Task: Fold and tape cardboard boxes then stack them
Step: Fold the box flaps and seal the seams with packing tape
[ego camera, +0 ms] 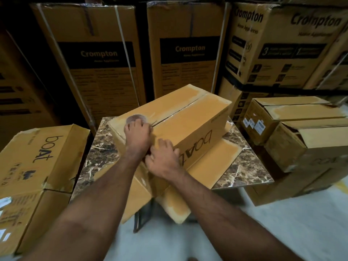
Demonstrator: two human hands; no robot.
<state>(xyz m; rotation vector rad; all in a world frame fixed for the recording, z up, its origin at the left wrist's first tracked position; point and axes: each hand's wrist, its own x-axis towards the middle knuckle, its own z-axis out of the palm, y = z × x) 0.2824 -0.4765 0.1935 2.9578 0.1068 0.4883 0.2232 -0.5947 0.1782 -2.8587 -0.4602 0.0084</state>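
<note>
My left hand is closed around a roll of clear tape, holding it down on the top face of the cardboard box, just beside the near end of the centre seam. This grip keeps the roll flat against the board, which I judge is needed so the strip can be drawn along the seam without lifting. My right hand is not clasped on anything; its fingers lie spread and pressed against the near corner of the box, beside the left wrist. I judge that it anchors the tape end and steadies the box against the pull of the roll.

The box lies on its long side on the counter, set at an angle, with the printed word "boAt" reading upside down on the face toward me. The two top flaps are folded shut and meet at the seam; how much tape already covers it cannot be determined. At the near end, loose flaps hang past the counter edge, so that end is not yet closed.

The counter has a dark marbled top on a dark frame and stands on a pale floor. To my left, a similar "boAt" box sits on another carton. To my right stands a stack of smaller brown boxes. Tall "Crompton" cartons line the wall behind, close to the counter.
</note>
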